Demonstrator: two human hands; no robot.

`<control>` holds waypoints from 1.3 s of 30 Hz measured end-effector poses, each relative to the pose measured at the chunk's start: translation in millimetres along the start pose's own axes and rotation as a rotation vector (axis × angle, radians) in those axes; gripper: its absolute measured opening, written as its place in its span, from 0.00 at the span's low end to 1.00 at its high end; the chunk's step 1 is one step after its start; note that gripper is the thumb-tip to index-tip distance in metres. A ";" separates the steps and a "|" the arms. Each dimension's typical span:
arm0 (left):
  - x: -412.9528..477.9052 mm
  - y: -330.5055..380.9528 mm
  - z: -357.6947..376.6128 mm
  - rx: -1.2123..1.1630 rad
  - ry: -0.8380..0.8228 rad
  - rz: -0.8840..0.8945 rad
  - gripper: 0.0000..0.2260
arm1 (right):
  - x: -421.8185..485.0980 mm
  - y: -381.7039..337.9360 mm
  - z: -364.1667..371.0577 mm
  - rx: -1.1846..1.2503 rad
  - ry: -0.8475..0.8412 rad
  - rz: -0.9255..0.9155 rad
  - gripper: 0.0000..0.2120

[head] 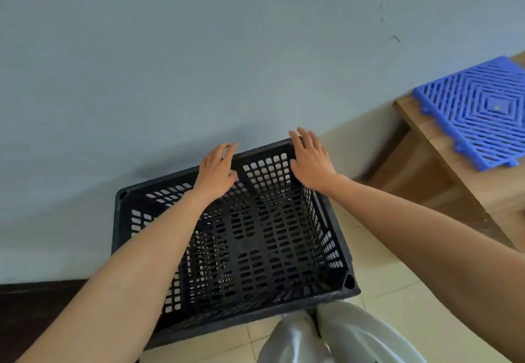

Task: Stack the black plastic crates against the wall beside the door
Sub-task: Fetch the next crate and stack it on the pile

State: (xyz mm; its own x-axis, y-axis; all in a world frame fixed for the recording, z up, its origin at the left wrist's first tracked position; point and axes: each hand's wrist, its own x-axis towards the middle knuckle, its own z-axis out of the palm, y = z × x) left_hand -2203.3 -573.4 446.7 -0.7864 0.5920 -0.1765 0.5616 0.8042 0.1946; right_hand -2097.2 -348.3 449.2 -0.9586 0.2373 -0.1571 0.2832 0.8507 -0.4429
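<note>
– Black plastic crate (pixel 227 314), where?
– On floor tiles (pixel 397 306), far side against grey wall (pixel 199 50), open side up, perforated.
– Hands?
– Left hand (pixel 217 171) and right hand (pixel 311 161) both on far rim, fingers nearly straight, slightly spread, gripping nothing.

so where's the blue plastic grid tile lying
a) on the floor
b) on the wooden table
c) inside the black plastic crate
b, the blue plastic grid tile lies flat on the wooden table at the right, apart from the black plastic crate.
</note>
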 end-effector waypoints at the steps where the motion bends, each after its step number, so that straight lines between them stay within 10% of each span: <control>1: -13.2 -12.2 -3.0 -0.019 0.047 -0.058 0.30 | 2.7 -6.0 -1.6 -0.056 0.017 -0.095 0.32; 14: -126.9 -139.3 -26.8 0.022 0.122 -0.399 0.33 | 44.7 -177.0 56.3 -0.295 -0.243 -0.685 0.29; 39: -119.1 -211.8 -0.5 -0.081 -0.087 -0.150 0.43 | 62.2 -253.8 132.9 -0.507 -0.317 -0.516 0.40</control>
State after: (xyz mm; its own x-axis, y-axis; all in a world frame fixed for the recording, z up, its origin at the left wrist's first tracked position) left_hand -2228.7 -814.3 427.0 -0.8325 0.4708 -0.2920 0.4142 0.8790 0.2365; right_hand -2224.9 -611.8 434.5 -0.8900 -0.3260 -0.3188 -0.3162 0.9450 -0.0834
